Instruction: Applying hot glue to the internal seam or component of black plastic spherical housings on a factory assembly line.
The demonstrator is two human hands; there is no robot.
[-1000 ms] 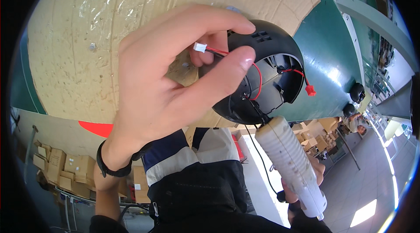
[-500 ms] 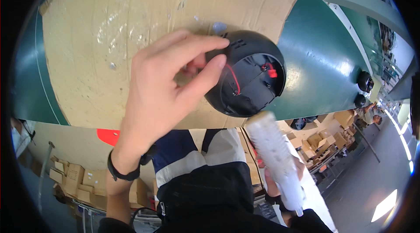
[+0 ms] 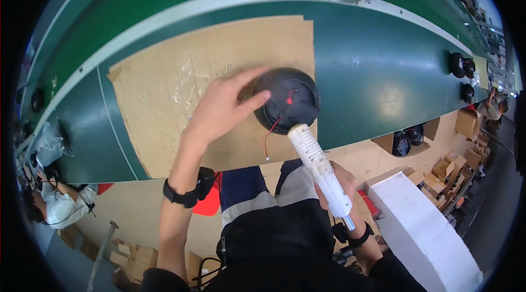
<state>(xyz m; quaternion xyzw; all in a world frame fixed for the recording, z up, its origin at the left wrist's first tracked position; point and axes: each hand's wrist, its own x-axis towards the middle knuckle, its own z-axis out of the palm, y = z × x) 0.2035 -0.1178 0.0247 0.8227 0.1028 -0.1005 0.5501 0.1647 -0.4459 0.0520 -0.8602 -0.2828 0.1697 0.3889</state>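
Note:
A round black plastic housing [image 3: 300, 81] rests on the cardboard sheet, its hollow side toward me. Inside it shows a small red connector [image 3: 290, 100], and a thin red wire [image 3: 266, 141] hangs out over its near rim, ending in a small white plug. My left hand [image 3: 219, 103] grips the housing's left edge, thumb on the near face and the index finger along the far side; its other fingers are hidden. My right hand [image 3: 342, 182] is wrapped round a white glue gun [image 3: 320, 166], partly hidden by it. The gun's ribbed front end is at the housing's lower rim.
The cardboard sheet [image 3: 164, 106] lies on a green bench [image 3: 367, 89]. More black housings sit at the far right [image 3: 459, 66] and in an open carton [image 3: 413, 136] below the bench edge. A white box [image 3: 422, 226] stands at my right. Another person [image 3: 68, 204] is at the left.
My view has pulled back, so the bench looks smaller. The housing has turned and its red wire now hangs out over the near rim. My left hand stays at its left side.

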